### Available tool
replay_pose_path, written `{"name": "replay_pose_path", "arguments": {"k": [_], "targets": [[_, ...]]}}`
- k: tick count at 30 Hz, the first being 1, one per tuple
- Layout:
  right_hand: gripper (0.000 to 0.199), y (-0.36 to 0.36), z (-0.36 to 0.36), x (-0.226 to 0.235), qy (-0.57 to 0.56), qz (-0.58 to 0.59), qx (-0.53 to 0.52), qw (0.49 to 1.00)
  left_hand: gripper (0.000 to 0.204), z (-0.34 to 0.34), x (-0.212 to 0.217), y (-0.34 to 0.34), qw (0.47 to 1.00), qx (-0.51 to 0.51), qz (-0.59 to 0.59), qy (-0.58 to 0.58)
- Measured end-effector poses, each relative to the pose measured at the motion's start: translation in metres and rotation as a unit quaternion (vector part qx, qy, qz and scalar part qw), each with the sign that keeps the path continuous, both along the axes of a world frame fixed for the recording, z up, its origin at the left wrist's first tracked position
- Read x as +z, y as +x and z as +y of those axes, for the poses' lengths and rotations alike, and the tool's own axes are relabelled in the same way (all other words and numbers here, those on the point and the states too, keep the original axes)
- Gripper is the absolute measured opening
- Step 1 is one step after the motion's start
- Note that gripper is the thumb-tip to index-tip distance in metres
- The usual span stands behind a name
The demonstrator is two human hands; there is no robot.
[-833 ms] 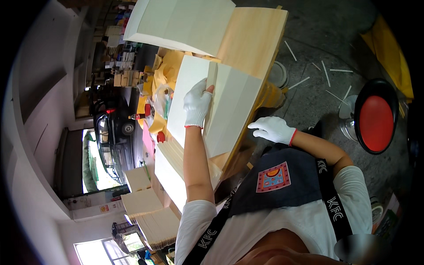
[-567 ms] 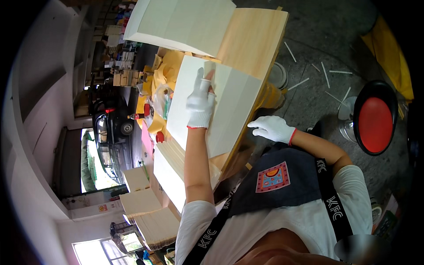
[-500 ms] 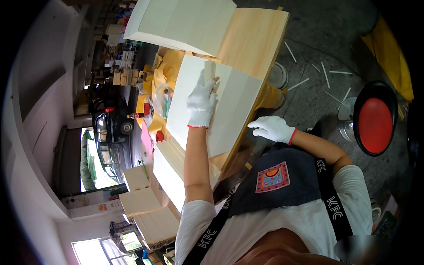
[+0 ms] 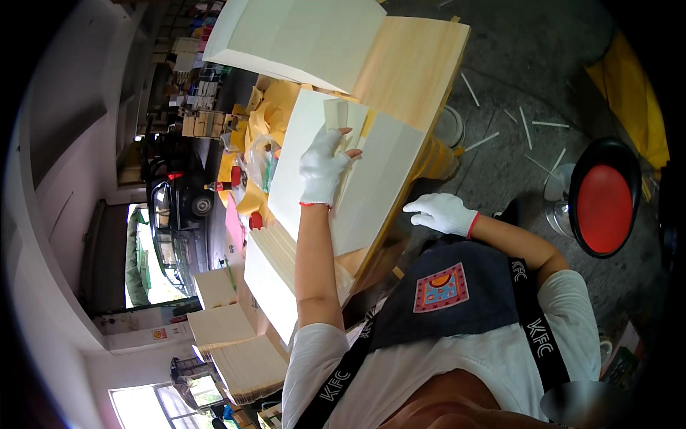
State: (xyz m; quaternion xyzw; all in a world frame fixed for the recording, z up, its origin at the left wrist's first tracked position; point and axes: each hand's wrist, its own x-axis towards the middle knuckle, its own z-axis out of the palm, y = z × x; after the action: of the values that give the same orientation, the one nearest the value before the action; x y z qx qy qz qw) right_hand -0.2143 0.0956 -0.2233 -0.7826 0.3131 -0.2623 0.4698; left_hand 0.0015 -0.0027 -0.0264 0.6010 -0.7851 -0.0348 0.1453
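My left hand (image 4: 321, 170), in a white knit glove with bare fingertips, is over the large pale sheets (image 4: 389, 154) on the wooden table. Its fingers close around the near end of a pale, flat rectangular piece (image 4: 336, 113), whose exact kind I cannot make out. Beside that piece, a narrow yellow strip (image 4: 369, 123) shows along the sheets. My right hand (image 4: 441, 214), gloved in white, hangs off the table's near edge, in front of the dark apron. Its fingers are loosely stretched and hold nothing.
A thick pale stack (image 4: 300, 39) lies at the table's far end. Yellow paper (image 4: 275, 107) and plastic clutter the left side. More stacked sheets (image 4: 275, 268) sit near my left arm. A red-seated stool (image 4: 607, 196) stands on the right, with white strips (image 4: 527, 125) on the floor.
My left hand has shifted slightly left and its fingers have spread a little around the pale piece. The yellow strip has come into view. My right hand has hardly moved.
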Motion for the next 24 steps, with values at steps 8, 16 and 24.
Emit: {"name": "replay_pose_path", "arguments": {"k": [8,16,24], "targets": [[0.039,0.003,-0.042,0.045,-0.244,-0.107,-0.191,0.945,0.039,0.002,-0.009,-0.001,0.997,0.019,-0.061,-0.045],[0.065,0.031,-0.126,0.1,-0.426,0.068,-0.107,0.896,0.077,0.019,-0.024,-0.021,0.985,0.028,-0.066,-0.157],[0.089,0.033,-0.124,0.091,-0.422,0.071,-0.106,0.898,0.07,0.032,-0.035,-0.017,0.973,0.186,-0.119,-0.066]]}}
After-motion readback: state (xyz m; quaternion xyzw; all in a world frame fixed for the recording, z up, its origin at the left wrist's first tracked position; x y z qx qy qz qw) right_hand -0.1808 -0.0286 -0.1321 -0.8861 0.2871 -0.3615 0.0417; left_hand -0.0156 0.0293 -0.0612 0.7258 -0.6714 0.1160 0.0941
